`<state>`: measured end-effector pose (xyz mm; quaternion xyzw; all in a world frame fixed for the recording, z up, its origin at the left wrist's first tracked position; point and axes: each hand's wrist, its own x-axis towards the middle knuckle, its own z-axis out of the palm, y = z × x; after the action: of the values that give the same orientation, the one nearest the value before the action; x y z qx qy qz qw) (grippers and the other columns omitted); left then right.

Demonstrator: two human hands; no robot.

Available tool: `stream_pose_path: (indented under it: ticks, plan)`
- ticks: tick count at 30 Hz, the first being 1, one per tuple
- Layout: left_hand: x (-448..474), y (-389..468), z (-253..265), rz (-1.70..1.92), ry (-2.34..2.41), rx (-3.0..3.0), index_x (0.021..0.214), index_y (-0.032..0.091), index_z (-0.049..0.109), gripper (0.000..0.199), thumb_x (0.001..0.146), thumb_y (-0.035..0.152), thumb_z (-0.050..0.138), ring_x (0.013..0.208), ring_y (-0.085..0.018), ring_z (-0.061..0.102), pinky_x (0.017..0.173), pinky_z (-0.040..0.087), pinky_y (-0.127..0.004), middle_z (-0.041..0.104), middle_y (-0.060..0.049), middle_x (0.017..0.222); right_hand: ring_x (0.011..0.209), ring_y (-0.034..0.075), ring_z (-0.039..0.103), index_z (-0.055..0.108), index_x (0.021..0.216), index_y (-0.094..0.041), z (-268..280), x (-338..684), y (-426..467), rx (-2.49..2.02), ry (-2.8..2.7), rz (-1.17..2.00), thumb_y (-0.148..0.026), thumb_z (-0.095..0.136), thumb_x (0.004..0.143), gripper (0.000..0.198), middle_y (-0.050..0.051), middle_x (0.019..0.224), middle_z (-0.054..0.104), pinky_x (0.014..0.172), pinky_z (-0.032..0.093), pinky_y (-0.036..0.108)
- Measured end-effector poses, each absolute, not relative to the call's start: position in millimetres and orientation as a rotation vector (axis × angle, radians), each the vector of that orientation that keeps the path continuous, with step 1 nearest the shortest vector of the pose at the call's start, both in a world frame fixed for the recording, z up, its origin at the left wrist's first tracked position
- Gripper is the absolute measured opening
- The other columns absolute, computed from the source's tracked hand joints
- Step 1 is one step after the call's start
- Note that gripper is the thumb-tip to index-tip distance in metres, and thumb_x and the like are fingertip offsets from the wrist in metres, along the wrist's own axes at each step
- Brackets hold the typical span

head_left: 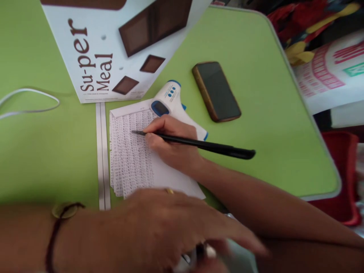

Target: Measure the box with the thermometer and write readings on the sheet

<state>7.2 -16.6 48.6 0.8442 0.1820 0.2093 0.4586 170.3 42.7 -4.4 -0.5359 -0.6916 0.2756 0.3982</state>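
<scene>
Your right hand (170,144) pinches a pen (216,147); I can't tell your left hand's (159,223) grip. Eleven o'clock's panel (113,45) reads "Su-per Meal."

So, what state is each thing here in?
Pen: gripped in the right hand, tip exposed
Left hand: motion-blurred, grip unclear
Sheets: overlapping, written on
Phone: lying flat, screen dark
Thermometer: lying down, display dark
Su-per Meal panel: printed face visible
White cable: looped
</scene>
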Motion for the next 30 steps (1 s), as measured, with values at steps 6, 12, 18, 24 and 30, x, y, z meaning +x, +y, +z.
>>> stream_pose_path:
  ticks: [6,12,18,24,30]
  plan:
    - [17.2,-7.5,5.2,0.664,0.402,2.416,0.096,0.009,0.067,0.026,0.087,0.008,0.042,0.078,-0.023,0.060,0.073,0.052,-0.038,0.068,-0.009,0.089,0.053,0.011,0.051,0.059,0.067,-0.022,-2.2,168.5,41.8,-1.350,-1.772,0.673,-0.016,0.055,0.073,0.009,-0.003,0.059,0.060,0.048,0.042,0.026]
    - [15.7,-8.8,1.4,0.636,0.426,2.262,0.101,0.009,0.067,0.026,0.091,0.009,0.044,0.078,-0.019,0.063,0.073,0.053,-0.031,0.069,-0.008,0.093,0.052,0.011,0.050,0.057,0.065,-0.022,-5.0,168.7,42.5,-1.297,-1.706,0.678,-0.013,0.055,0.072,0.011,-0.003,0.057,0.058,0.046,0.040,0.025]
    - [16.0,-2.6,10.1,0.640,0.451,1.936,0.106,0.001,0.066,0.027,0.091,0.007,0.044,0.075,-0.015,0.063,0.073,0.053,-0.023,0.070,-0.010,0.089,0.049,0.010,0.048,0.056,0.064,-0.022,-4.5,170.2,44.8,-1.319,-1.669,0.672,-0.014,0.055,0.072,0.011,-0.004,0.056,0.058,0.045,0.040,0.024]
    - [14.9,-2.4,10.2,0.525,0.398,2.002,0.108,0.005,0.065,0.024,0.094,0.008,0.045,0.076,-0.014,0.063,0.071,0.052,-0.022,0.068,-0.008,0.089,0.049,0.010,0.049,0.057,0.064,-0.021,-4.6,169.3,44.5,-1.319,-1.713,0.683,-0.016,0.055,0.072,0.009,-0.004,0.055,0.058,0.045,0.040,0.023]
    - [15.7,-8.1,0.6,0.275,0.280,2.370,0.105,0.011,0.064,0.022,0.086,0.007,0.053,0.074,-0.018,0.062,0.064,0.054,-0.029,0.065,-0.006,0.091,0.051,0.010,0.048,0.057,0.066,-0.022,-5.7,170.6,43.8,-1.367,-1.706,0.651,-0.017,0.055,0.072,0.009,-0.004,0.058,0.058,0.046,0.041,0.024]
